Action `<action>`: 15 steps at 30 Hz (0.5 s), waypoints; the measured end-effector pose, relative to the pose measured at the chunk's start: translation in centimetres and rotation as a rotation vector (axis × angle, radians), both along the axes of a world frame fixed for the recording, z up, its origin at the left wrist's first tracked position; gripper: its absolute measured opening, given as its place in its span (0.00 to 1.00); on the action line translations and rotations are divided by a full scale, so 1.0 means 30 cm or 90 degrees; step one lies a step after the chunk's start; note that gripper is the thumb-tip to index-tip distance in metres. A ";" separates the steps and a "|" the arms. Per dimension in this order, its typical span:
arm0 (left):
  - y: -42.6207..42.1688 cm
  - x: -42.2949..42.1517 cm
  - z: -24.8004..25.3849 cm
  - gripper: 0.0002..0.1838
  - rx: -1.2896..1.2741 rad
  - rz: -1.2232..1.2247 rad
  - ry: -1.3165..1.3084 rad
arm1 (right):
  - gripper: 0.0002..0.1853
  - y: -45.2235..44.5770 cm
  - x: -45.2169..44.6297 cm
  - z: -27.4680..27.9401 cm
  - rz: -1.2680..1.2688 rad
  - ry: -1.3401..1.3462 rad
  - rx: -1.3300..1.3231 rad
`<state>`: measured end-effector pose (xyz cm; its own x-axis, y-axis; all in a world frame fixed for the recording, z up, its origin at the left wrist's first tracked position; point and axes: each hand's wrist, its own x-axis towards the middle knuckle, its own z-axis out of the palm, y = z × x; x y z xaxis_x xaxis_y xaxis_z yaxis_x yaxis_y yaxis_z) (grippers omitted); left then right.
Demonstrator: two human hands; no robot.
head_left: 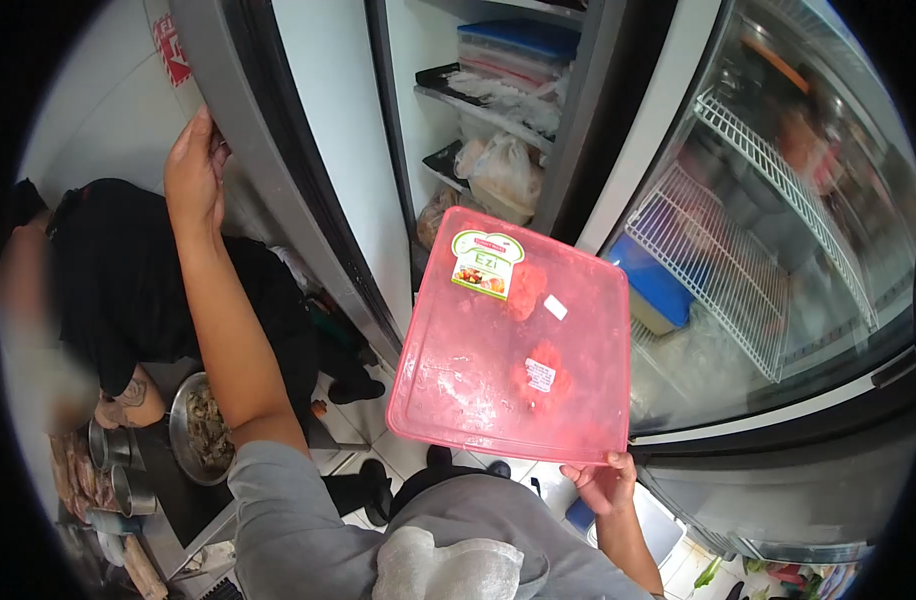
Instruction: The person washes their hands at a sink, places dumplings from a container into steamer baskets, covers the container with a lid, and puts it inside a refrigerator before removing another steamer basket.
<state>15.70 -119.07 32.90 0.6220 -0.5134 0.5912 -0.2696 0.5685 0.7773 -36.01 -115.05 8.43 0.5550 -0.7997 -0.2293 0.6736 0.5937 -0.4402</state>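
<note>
My right hand (603, 485) grips the near right edge of a square plastic container with a red lid (478, 370). The lid bears an "Ezi" label and small white stickers; reddish lumps show faintly through it. My left hand (195, 170) is raised at the far left, its fingers curled round the edge of the grey fridge door (238, 110). That door stands open, and the shelves behind it are in sight beyond the container. What fills the container cannot be made out clearly.
Inside the fridge are a blue-lidded box (518, 60), a frosted shelf (498, 110) and plastic bags (503, 175). A glass-doored fridge (738, 250) with wire racks stands at right. A co-worker in black (128, 270) is at left, beside a metal bowl of food (206, 430).
</note>
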 end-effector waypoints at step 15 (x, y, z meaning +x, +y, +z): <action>0.065 0.113 0.020 0.24 0.044 0.091 0.023 | 0.32 -0.199 0.211 0.239 0.051 0.045 -0.135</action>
